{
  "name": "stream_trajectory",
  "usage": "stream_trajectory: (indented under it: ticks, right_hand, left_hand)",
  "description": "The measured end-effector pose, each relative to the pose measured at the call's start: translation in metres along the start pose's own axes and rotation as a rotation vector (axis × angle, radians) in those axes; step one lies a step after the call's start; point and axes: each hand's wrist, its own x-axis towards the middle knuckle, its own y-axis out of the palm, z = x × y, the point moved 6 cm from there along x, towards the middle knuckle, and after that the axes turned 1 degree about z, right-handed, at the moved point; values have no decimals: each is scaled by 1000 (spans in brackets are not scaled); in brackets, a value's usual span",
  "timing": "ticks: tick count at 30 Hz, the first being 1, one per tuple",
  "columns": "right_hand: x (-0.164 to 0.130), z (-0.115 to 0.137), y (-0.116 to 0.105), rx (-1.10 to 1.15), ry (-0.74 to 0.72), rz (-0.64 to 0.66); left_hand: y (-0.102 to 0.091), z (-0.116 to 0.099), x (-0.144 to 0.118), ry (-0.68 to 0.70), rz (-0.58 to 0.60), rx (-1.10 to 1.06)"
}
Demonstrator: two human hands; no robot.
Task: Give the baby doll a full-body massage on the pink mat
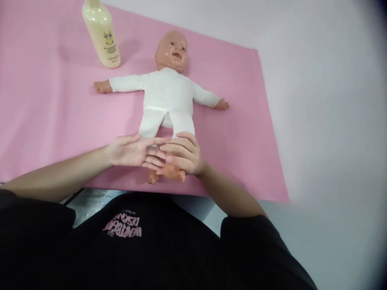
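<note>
A baby doll [168, 90] with a cloth body in white lies on its back, arms spread and head away from me. My left hand [131, 152] is palm up with its fingers stretched out and apart, over the doll's lower leg on the left. My right hand [185, 153] curls its fingers around the doll's other lower leg, just above the foot [175, 173]. The fingertips of both hands meet or overlap between the legs. The second foot [153, 177] shows below my left fingers. Both shins are partly hidden by my hands.
A pale yellow lotion bottle [104, 38] with a cow picture stands left of the doll's head. Under everything lies a pink mat [242, 153], its edge close to my body. A white surface or wall [320, 100] extends beyond the mat on the right.
</note>
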Motion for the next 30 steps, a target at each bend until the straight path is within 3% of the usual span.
stream_trajectory:
  ticks: [3, 12, 22, 30]
  right_hand:
    - [-8, -11, 2, 42, 106, 28]
    - [-16, -15, 7, -143, 235, -128]
    - [-1, -12, -2, -59, 194, 9]
    - [9, -2, -5, 5, 91, -7]
  left_hand:
    - [-5, 0, -1, 7, -53, -12]
    - [-7, -2, 0, 36, -82, -6]
    - [-4, 0, 0, 2, -77, 2]
    - [-1, 3, 1, -16, -6, -22]
